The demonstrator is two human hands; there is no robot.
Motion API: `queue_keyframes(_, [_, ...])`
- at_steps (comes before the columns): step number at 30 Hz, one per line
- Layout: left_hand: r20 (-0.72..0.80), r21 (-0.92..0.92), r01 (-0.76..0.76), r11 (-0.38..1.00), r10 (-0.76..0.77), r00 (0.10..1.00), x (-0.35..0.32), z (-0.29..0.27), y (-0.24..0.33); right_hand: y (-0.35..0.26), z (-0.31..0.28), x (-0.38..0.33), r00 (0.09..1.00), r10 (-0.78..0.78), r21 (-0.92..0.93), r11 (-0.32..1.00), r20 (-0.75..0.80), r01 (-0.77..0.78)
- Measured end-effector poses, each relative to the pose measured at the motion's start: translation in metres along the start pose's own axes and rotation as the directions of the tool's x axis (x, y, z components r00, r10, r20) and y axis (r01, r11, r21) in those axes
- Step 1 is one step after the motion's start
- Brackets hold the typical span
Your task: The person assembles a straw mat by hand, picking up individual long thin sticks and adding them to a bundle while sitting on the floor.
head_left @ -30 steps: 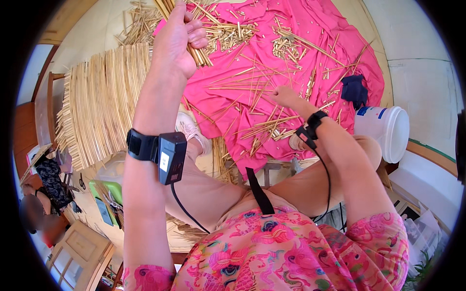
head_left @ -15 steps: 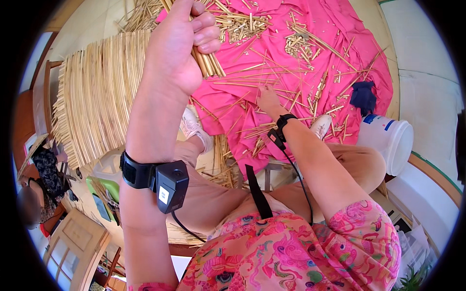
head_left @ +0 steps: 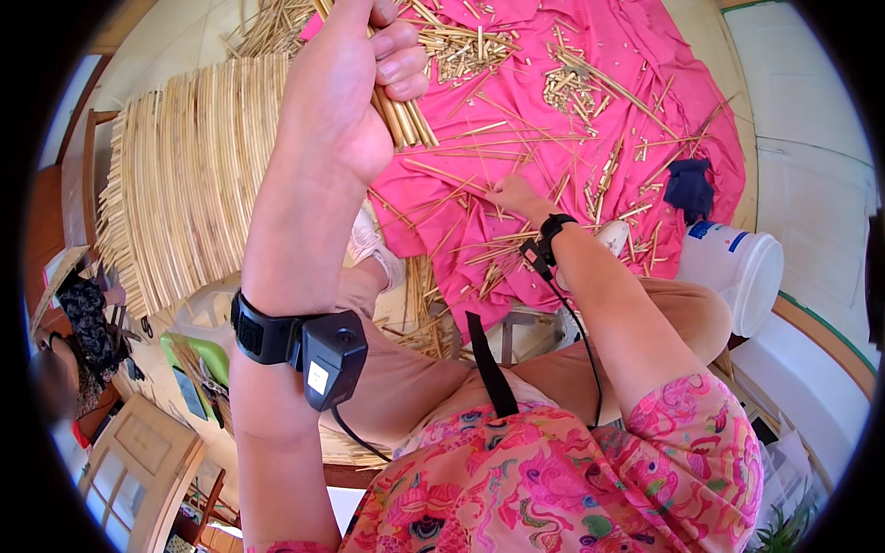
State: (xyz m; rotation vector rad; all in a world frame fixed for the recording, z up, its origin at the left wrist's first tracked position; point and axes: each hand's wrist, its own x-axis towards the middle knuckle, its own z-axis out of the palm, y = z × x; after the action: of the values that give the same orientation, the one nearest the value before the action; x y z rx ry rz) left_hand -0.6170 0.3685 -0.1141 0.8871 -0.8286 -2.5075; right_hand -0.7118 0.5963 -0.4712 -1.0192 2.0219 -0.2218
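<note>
My left hand (head_left: 369,88) is raised at the upper middle, its fingers wrapped round a bundle of golden straw stalks (head_left: 406,122). The cut ends of the bundle stick out below the fist. Farther right and lower, my right hand (head_left: 518,196) pinches the end of a thin straw stalk (head_left: 442,173) that slants up to the left. Beneath that hand, loose stalks lie scattered on a pink cloth (head_left: 553,111). Part of the left fist's grip is hidden by its own palm.
A wide mat of stalks laid side by side (head_left: 194,157) lies to the left. Short cut pieces (head_left: 567,90) heap on the cloth. A white bucket (head_left: 737,276) stands at the right beside a dark blue cloth (head_left: 690,187). Another person (head_left: 83,313) is at the far left.
My right hand has moved slightly right and nearer, and the stalk at its fingertips now slants. My left hand, still round the bundle, has shifted a little right.
</note>
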Motion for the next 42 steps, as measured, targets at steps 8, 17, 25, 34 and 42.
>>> queue_keyframes(8, [0.147,0.01,0.02,1.0,-0.021,0.989,0.014,0.009,-0.007,0.146,-0.044,0.028,0.941,-0.099,-0.623,0.771,-0.324,-0.134])
queue_keyframes(17, [0.089,0.06,0.013,0.998,-0.018,0.996,0.015,0.005,-0.012,0.126,-0.018,0.021,0.912,0.227,-0.215,0.926,-0.341,-0.311])
queue_keyframes(25, [-0.017,0.061,0.024,0.998,-0.023,1.0,0.013,0.012,-0.013,0.02,-0.113,-0.013,0.987,-0.131,0.165,0.976,-0.094,0.145])
queue_keyframes(34, [0.087,0.108,0.018,0.994,-0.028,0.996,0.009,0.017,-0.028,-0.082,-0.211,-0.128,0.869,-0.184,0.218,0.925,-0.459,0.311])
queue_keyframes(42, [0.317,0.237,0.091,0.967,-0.165,0.934,0.017,0.01,-0.026,-0.127,-0.235,-0.2,0.687,-0.132,0.48,0.621,-0.715,0.62])
